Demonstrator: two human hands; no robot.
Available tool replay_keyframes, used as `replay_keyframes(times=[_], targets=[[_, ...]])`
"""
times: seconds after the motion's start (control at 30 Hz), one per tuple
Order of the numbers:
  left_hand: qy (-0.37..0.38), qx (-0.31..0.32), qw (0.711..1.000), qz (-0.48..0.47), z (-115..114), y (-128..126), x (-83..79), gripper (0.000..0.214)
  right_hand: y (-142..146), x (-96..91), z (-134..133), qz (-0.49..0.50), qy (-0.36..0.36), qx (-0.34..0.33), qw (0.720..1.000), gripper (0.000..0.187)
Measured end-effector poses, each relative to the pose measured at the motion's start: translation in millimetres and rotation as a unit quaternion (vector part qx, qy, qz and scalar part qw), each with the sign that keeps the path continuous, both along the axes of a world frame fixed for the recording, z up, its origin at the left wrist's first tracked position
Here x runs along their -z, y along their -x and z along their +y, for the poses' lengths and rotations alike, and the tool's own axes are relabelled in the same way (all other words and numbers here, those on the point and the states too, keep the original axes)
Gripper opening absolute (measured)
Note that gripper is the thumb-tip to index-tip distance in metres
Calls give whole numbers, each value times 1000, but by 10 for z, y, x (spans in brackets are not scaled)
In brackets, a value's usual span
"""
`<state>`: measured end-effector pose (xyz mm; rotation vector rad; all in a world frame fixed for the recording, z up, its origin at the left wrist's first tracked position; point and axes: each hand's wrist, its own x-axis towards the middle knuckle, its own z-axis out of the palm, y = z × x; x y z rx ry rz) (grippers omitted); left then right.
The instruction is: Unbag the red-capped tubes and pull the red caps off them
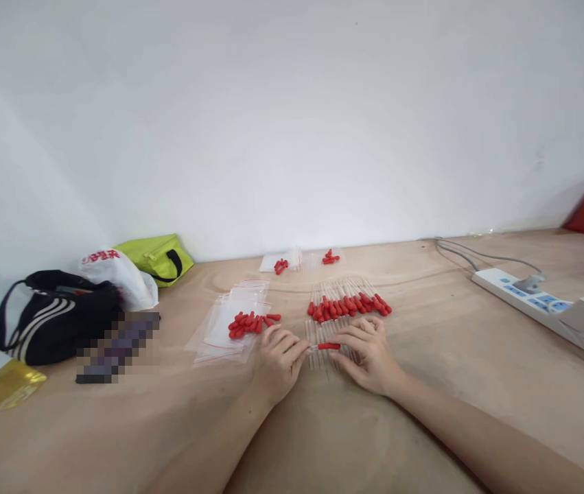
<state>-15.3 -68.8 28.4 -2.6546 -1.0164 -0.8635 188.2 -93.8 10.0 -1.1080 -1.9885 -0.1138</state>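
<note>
Between the fingertips of my left hand [282,358] is the end of a clear glass dropper tube, only partly visible. My right hand [366,353] pinches a red rubber bulb [329,346], which lines up with that tube; whether it is fully seated I cannot tell. Under and between my hands lie several bare glass tubes [317,363] side by side. Just beyond them is a row of droppers [346,305] with red bulbs toward me and glass tips toward the wall. Loose red bulbs [248,324] are heaped on clear zip bags [219,343] left of my left hand.
Two small bags with red bulbs [281,266] lie near the wall. At the left are a black bag [70,315], a white plastic bag [119,278], a yellow-green pouch [155,257] and a blurred dark object [119,348]. A power strip [518,291] with cables lies right.
</note>
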Motion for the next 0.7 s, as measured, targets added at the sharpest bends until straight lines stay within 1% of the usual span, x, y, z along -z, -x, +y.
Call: replay_keyframes(times=[0.17,0.3,0.43,0.57,0.7], targets=[[-17,27,1000,1,-39,-6,19,19,45,48,-5,-2,-42,-11,999,15],[-7,55,998,-12,-31,19,77,19,37,62,-25,-31,-40,-18,999,19],[9,73,997,-23,-12,34,123,18,21,41,-41,-42,-36,-33,998,23],[19,85,996,-29,-13,28,127,20,10,29,-45,-43,-32,-54,997,22],[8,92,995,-48,-23,15,126,21,2,40,-51,-47,-18,-77,996,22]])
